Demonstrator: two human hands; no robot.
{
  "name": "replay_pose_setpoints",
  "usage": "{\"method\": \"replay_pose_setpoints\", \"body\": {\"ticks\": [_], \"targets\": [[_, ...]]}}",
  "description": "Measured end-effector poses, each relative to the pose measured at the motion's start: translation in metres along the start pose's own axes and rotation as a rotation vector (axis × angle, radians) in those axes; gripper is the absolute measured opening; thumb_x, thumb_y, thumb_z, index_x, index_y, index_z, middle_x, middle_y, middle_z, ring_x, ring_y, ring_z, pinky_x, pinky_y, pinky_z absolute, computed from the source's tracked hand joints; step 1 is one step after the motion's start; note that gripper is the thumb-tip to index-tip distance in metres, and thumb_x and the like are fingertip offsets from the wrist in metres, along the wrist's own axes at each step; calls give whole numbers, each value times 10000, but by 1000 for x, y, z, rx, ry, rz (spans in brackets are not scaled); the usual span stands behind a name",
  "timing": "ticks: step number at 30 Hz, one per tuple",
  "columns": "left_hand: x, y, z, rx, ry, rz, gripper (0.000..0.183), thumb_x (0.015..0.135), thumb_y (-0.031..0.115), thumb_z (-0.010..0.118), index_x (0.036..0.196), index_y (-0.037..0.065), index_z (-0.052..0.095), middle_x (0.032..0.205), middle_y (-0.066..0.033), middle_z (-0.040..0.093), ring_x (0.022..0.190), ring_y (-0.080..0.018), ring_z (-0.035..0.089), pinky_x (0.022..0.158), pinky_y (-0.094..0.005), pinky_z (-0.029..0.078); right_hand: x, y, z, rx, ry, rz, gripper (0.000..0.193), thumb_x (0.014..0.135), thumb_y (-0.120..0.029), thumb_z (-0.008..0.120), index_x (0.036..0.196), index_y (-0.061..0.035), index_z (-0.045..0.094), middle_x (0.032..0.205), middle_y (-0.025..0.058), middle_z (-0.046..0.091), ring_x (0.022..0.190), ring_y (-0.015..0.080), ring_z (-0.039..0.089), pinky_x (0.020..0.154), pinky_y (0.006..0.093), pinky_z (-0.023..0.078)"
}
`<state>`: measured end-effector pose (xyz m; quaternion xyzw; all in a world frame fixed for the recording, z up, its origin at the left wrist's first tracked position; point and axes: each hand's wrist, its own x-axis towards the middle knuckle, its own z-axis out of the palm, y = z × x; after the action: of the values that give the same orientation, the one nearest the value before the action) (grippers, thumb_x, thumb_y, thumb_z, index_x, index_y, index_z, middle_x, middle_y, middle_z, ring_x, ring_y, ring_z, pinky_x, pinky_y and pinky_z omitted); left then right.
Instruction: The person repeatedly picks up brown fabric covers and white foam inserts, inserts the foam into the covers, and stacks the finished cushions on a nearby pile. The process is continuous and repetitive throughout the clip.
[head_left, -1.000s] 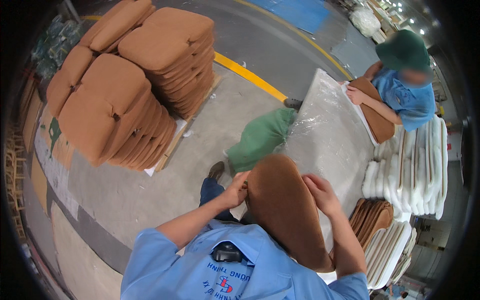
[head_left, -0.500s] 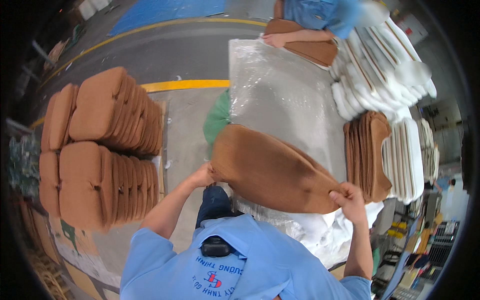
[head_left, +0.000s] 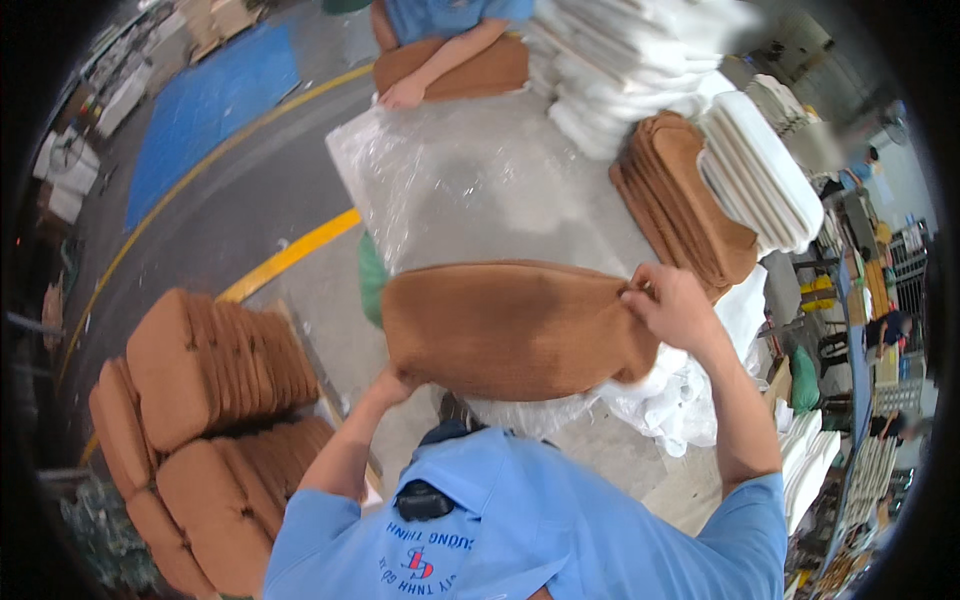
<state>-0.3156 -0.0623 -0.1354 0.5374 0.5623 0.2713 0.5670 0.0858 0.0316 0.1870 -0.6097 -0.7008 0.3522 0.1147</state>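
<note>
A brown fabric-covered cushion [head_left: 505, 330] lies in front of me over the near edge of the plastic-wrapped table [head_left: 480, 190]. My left hand [head_left: 392, 386] grips its lower left corner, the fingers mostly hidden behind the fabric. At the cushion's upper right end, my right hand [head_left: 668, 304] is closed with thumb and fingers pinching the cover's edge. The fabric is gathered and bent around that end.
Stacks of brown cushions [head_left: 175, 375] stand at the left. More brown cushions [head_left: 680, 195], white pads [head_left: 765, 170] and a white pile [head_left: 640, 60] line the right side. Across the table, a co-worker's hand [head_left: 404, 92] rests by another brown cushion [head_left: 455, 68]. Clear plastic wrap [head_left: 660, 410] bunches nearby.
The cushion has gone from slanting to nearly level. My right hand has moved up along its right end and changed its grip. The view has turned, shifting the surroundings.
</note>
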Motion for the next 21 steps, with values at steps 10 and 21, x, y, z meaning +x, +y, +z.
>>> {"method": "replay_pose_setpoints", "body": {"ticks": [10,21], "targets": [[13,27,-12,-135,-205,-41,155,978,56,733,1111,-19,705,1031,-97,751,941,-210,721,837,-392,614,-24,7,0,410,6,20,234,888,-225,815,897,-14,715,727,126,698,682,207,668,665,372,520],[26,43,-11,-71,-348,-18,211,975,64,743,1154,-38,702,1033,-112,757,935,-231,732,873,-384,595,-23,45,-4,-502,215,268,340,879,-343,832,977,-29,747,741,98,701,673,232,673,648,386,532]]}}
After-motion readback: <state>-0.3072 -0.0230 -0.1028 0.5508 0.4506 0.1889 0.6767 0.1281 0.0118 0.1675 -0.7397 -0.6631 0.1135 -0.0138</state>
